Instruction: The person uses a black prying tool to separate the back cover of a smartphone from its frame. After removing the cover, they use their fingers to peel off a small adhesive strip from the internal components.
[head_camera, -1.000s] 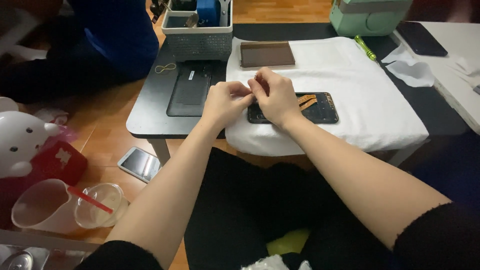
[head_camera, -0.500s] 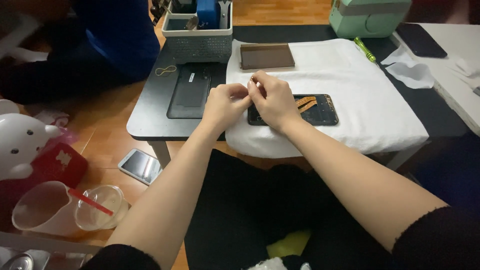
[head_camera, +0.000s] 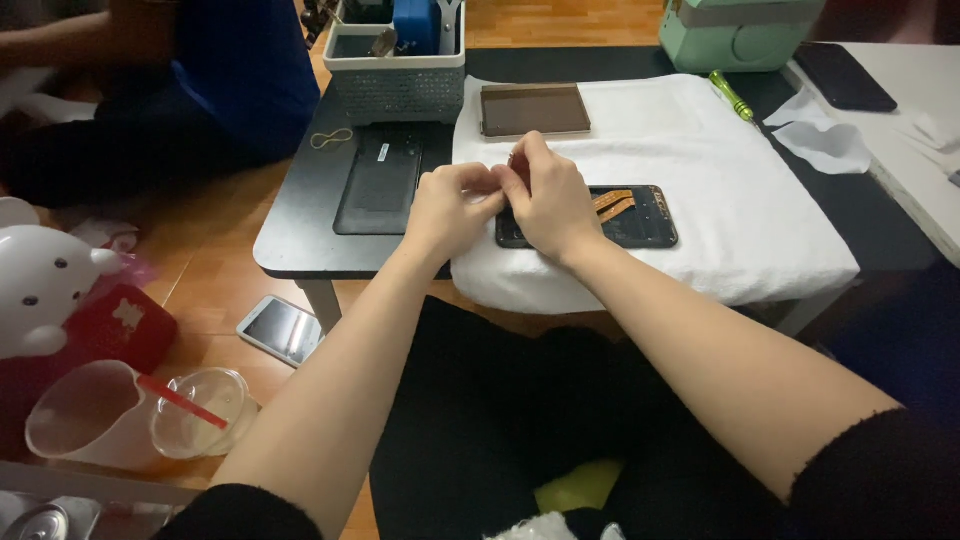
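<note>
From the head camera, the only view, both hands meet over the left end of an opened black phone body (head_camera: 622, 217) that lies flat on a white folded towel (head_camera: 740, 200) spread on a low black table (head_camera: 300, 240). The left hand (head_camera: 452, 207) is curled with its fingertips pinched together, and the right hand (head_camera: 548, 198) is bent over it, thumb and forefinger closed at the same spot. Something very small may be held between them, but the fingers hide it, so I cannot tell what it is.

As a judgement, the work on the phone is partway through. Its back is already off, since the inside shows with orange flat ribbon cables (head_camera: 612, 205) exposed. A dark rectangular back cover (head_camera: 380, 185) lies apart on the bare table, and a brown-framed flat panel (head_camera: 534, 109) rests on the towel's far edge. Nothing is closed up again yet.

Counted: two hands at work; one opened phone body; two orange ribbons; one back cover; one flat panel; one towel; one grey perforated tool basket (head_camera: 400, 85); one rubber band (head_camera: 331, 139); one green-handled screwdriver (head_camera: 731, 96); one pale green box (head_camera: 740, 35); one whole phone on the wooden floor (head_camera: 284, 330); and two clear plastic cups (head_camera: 85, 415) lying at lower left.
</note>
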